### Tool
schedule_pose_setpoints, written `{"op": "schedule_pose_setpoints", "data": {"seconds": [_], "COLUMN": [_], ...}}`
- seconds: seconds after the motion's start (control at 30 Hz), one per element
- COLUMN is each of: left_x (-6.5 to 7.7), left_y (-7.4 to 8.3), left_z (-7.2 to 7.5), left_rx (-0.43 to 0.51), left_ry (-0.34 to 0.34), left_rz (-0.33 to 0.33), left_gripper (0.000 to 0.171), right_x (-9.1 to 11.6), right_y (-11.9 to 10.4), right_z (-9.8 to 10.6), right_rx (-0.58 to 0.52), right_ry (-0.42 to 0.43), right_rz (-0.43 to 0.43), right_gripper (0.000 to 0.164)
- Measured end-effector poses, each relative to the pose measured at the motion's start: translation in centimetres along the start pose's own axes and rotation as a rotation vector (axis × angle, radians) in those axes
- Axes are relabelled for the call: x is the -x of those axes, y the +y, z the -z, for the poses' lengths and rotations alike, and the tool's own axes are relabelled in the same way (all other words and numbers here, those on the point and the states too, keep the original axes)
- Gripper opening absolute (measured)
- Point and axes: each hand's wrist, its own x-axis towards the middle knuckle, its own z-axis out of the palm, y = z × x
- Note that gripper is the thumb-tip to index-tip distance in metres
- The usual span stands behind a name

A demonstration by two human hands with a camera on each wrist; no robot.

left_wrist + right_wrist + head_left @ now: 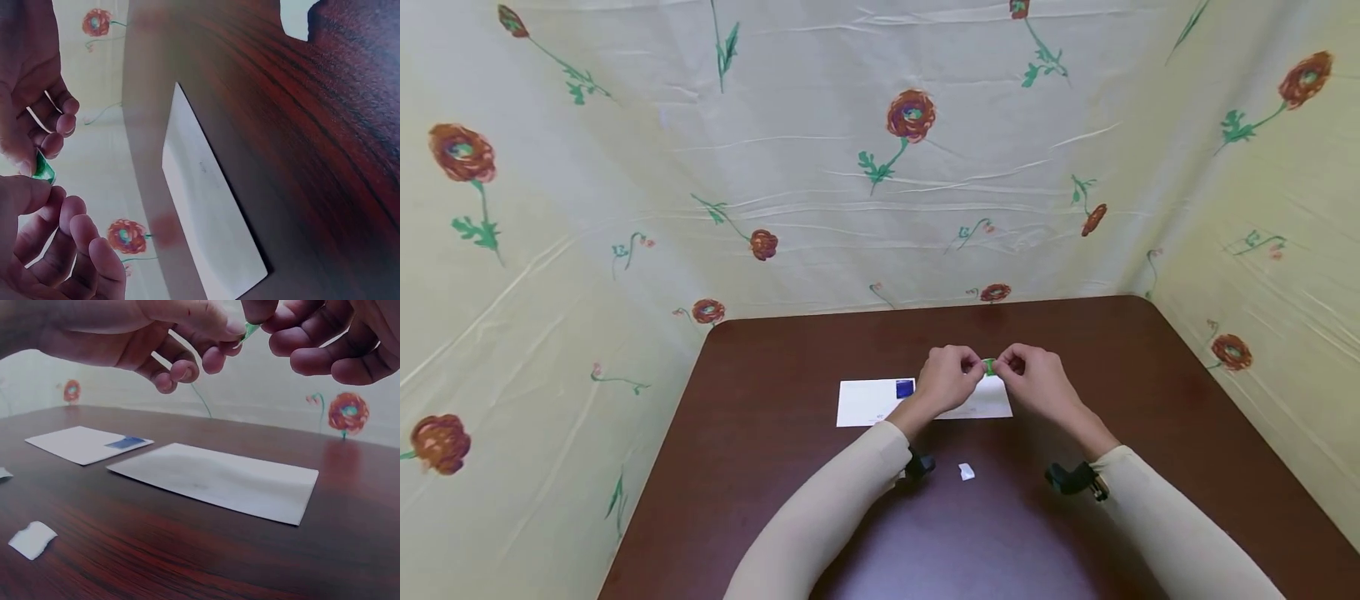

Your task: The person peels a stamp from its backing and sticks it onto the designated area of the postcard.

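A small green stamp (990,367) is pinched from both sides, its left edge in my left hand (946,382) and its right edge in my right hand (1037,379). Thumb and fingertips cover much of the stamp (250,330). Both hands hover above a plain white envelope (219,481) lying flat on the table. To its left lies a second white envelope (865,404), which carries a dark blue stamp (904,389) at its upper right corner. In the head view my left hand and forearm hide part of both envelopes.
A torn white paper scrap (966,472) lies on the brown table (775,358), nearer to me than the envelopes. Another scrap (4,473) shows at the left edge of the right wrist view. A pale flowered cloth (820,167) hangs behind the table and along its sides.
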Motion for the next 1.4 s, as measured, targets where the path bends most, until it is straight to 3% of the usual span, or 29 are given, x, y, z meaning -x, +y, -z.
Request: {"op": "schedule_pose_setpoints", "data": {"seconds": [0.37, 0.63, 1.07, 1.4], "left_x": [-2.0, -3.2, -3.5, -4.0], "left_y": [-1.1, -1.5, -2.4, -2.5], "left_z": [-2.2, -3.6, -5.1, -5.4], "left_rx": [-0.004, -0.128, -0.24, -0.275], "left_ry": [-0.06, -0.065, -0.147, -0.175], "left_rz": [0.072, 0.086, 0.135, 0.105], "left_gripper": [0.013, 0.015, 0.028, 0.025], "right_x": [-1.6, -2.4, -2.8, -2.9], "right_y": [2.2, 3.6, 4.7, 5.1], "right_z": [-1.1, -1.9, -3.4, -3.9], "right_rx": [0.049, 0.06, 0.085, 0.11], "right_ry": [-0.065, -0.108, -0.146, -0.114], "right_rz": [-0.122, -0.181, -0.238, -0.257], "right_gripper": [0.018, 0.02, 0.018, 0.019]}}
